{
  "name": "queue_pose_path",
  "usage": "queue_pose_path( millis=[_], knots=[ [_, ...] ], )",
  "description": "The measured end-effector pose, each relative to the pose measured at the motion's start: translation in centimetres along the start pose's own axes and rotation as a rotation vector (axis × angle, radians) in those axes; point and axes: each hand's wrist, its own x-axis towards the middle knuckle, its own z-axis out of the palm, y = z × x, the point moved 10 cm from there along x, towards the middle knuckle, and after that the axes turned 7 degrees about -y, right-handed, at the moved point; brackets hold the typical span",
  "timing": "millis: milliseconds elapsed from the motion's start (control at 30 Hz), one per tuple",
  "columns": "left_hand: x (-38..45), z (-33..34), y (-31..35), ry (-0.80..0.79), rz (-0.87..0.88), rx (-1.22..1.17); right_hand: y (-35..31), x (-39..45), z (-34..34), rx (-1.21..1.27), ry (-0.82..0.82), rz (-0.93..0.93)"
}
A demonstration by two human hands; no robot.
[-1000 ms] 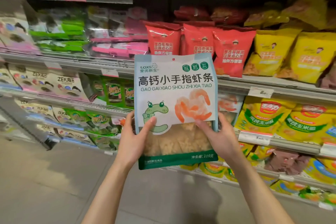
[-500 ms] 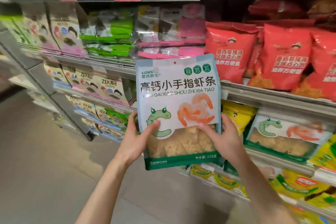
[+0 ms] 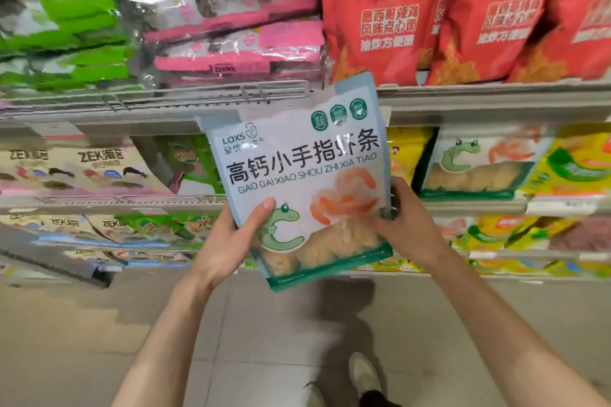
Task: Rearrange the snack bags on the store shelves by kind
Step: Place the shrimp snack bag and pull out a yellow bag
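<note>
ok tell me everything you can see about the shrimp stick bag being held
The shrimp stick bag is a glossy pale blue plastic pouch with a green bottom band, a green cartoon creature, printed shrimp and a clear window showing pale puffed pieces. It tilts slightly, held in front of the shelves. The left hand and right hand each grip a lower side edge.

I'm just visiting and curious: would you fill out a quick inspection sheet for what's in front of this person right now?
Surface: grey metal store shelves in tiers, tiled floor below.
Job's things: pale blue shrimp stick bag, tilted, held off the shelf; a matching bag sits on the shelf to its right.
Clutter: red noodle snack bags above; pink and green seaweed packs upper left; yellow bags far right.
Grippers: left hand and right hand both grip the held bag's lower half.
Cables: nothing seen.
Surroundings: the person's shoes on the floor.
</note>
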Motion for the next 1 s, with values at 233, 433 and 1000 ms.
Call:
queue_pose_path(
  millis=[233,433,1000],
  knots=[
    [3.4,5.8,-3.9,-0.211,-0.001,0.137,7.1,-2.6,-1.0,-0.031,0.077,0.144],
    [6.4,9.3,-6.4,-0.263,0.023,0.163,12.1,-1.1,-2.0,-0.031,0.063,0.18],
    [7.2,6.5,-12.4,0.046,-0.019,0.093,7.2,8.3,-5.3,-0.436,0.207,-0.145]
  ],
)
